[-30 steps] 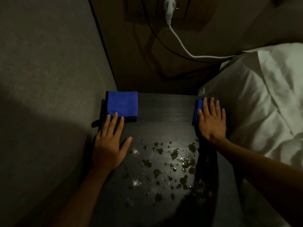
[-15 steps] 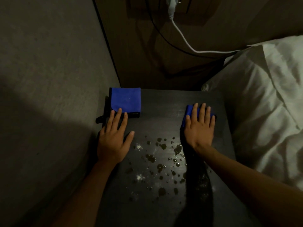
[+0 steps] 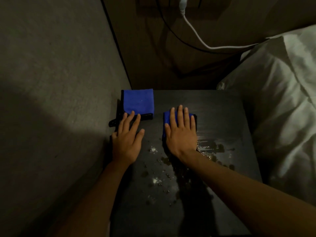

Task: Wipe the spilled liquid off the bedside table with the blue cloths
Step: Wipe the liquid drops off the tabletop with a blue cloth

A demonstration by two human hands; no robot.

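Note:
A dark bedside table (image 3: 218, 106) carries scattered drops of spilled liquid (image 3: 159, 170) across its middle, with a smeared wet streak (image 3: 210, 147) to the right. One folded blue cloth (image 3: 138, 103) lies at the back left corner. My left hand (image 3: 127, 139) rests flat on the table, its fingertips touching that cloth's near edge. A second blue cloth (image 3: 166, 117) lies under my right hand (image 3: 181, 132), which presses flat on it near the table's middle; most of this cloth is hidden by the hand.
A grey wall (image 3: 59, 82) runs along the table's left side. A white pillow and bedding (image 3: 282, 100) press against the right edge. A white cable (image 3: 196, 34) and a black cable (image 3: 172, 33) hang behind the table. A small black object (image 3: 113, 123) pokes out beside the left cloth.
My right hand has slid its cloth leftward from the table's right edge toward the middle, leaving a smeared wet streak behind it. My left hand has stayed put.

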